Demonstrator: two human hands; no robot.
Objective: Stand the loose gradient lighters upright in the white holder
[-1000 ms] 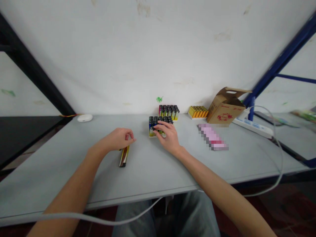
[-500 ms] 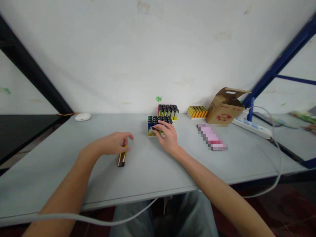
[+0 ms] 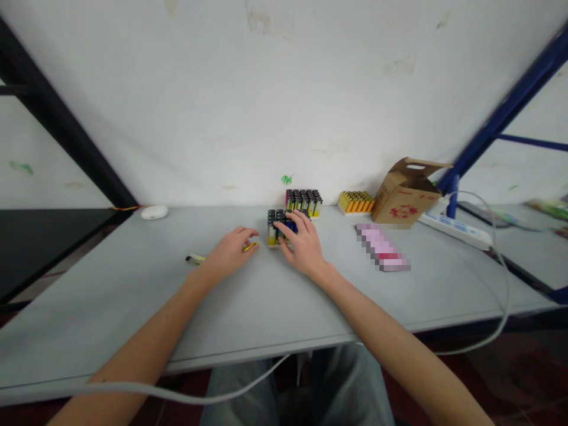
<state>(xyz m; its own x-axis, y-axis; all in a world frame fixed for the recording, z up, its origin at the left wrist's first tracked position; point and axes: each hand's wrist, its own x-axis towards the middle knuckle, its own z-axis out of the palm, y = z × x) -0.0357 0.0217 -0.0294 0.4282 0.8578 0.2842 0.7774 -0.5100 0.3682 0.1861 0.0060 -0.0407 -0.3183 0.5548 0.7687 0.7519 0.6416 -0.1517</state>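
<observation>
A block of black-topped batteries (image 3: pixel 272 234) stands upright at mid-table, its right part covered by my right hand (image 3: pixel 303 244). That hand's fingers and thumb curve around the front and top of the block. Just to its left, my left hand (image 3: pixel 228 253) is closed with a thin yellow object (image 3: pixel 251 246) between thumb and fingers. A pale, yellowish piece with a black end (image 3: pixel 194 259) shows on the other side of this hand. Whether both pieces are one long object cannot be told, since the hand hides the middle.
Behind stands another block of black-topped batteries (image 3: pixel 304 204). To its right are a block of yellow batteries (image 3: pixel 356 202), an open cardboard box (image 3: pixel 402 201), a power strip (image 3: pixel 459 229) and a blurred pink object (image 3: pixel 382 247). A white case (image 3: pixel 154 212) lies back left; a white cable (image 3: pixel 503 278) hangs at right.
My left hand has moved right and away from me, close to the block, its held object turned sideways. My right hand, earlier pinching a black-tipped piece at the front left, now rests around the block.
</observation>
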